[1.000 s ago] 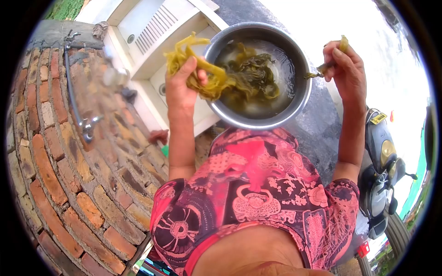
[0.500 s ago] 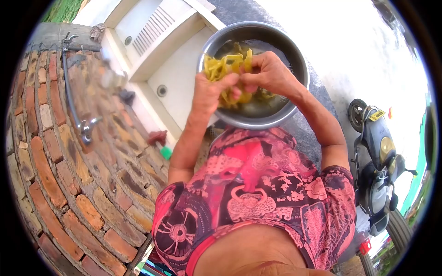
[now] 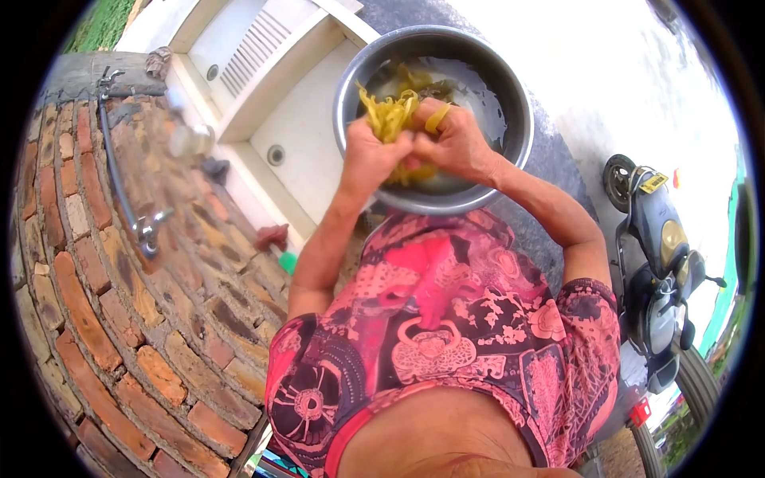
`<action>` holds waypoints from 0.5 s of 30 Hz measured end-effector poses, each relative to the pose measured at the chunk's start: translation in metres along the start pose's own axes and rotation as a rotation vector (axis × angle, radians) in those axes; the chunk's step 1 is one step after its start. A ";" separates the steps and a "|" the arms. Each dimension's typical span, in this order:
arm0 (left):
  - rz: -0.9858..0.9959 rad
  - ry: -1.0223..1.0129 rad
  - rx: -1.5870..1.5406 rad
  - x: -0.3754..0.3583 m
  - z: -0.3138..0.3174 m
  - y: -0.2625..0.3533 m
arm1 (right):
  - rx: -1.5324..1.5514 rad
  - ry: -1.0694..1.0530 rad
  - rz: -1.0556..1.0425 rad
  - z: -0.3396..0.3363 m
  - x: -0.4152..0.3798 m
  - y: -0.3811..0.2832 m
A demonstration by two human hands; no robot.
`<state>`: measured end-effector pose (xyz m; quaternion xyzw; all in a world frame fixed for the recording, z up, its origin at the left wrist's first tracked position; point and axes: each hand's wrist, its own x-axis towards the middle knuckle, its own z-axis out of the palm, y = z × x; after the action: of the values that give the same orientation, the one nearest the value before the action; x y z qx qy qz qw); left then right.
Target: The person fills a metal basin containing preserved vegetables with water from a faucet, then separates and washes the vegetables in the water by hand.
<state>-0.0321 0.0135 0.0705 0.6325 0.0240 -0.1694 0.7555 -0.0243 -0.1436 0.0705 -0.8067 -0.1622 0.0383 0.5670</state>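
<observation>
A bunch of limp yellow-green leafy vegetable (image 3: pixel 389 115), which looks like pickled greens, is held up over a round metal basin (image 3: pixel 516 119). My left hand (image 3: pixel 370 159) is closed around the bunch from the left. Pressed close beside it, my right hand (image 3: pixel 458 147) is closed too, with a yellow strip of the vegetable looped over its fingers. The fingertips of both hands are partly hidden where they meet. Water stands in the basin, and more pieces of the vegetable lie in it behind and below my hands.
Left of the basin is a pale two-part sink (image 3: pixel 307 131) with a ribbed washboard and drains. A brick wall (image 3: pixel 119 279) carries a pipe with taps (image 3: pixel 147 227). A green-handled brush-like thing (image 3: pixel 287 261) lies by the sink. A motor scooter (image 3: pixel 657 263) stands at the right.
My right hand has turned and closed into a tighter grip, with a strip now looped over its fingers. Both hands stay together over the basin. The view has shifted slightly.
</observation>
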 end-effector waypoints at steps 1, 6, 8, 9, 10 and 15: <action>-0.071 -0.012 -0.023 0.001 0.000 0.002 | 0.005 -0.002 0.002 0.000 -0.001 0.003; -0.049 0.148 0.064 0.013 -0.002 -0.021 | -0.059 0.055 -0.066 -0.007 0.004 -0.004; -0.011 0.235 -0.104 0.017 -0.021 -0.024 | 0.234 0.047 0.234 -0.021 0.004 -0.006; 0.022 0.316 -0.273 0.020 -0.033 -0.023 | 0.466 0.065 0.262 -0.035 0.006 -0.003; 0.016 0.361 -0.344 0.021 -0.046 -0.021 | 0.543 0.135 0.247 -0.052 0.006 -0.003; 0.093 0.491 -0.571 0.018 -0.119 -0.019 | 0.789 0.307 0.197 -0.119 -0.023 0.024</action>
<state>0.0006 0.1218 0.0241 0.4184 0.2219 0.0354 0.8800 -0.0115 -0.2652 0.0873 -0.5363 0.0288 0.0306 0.8430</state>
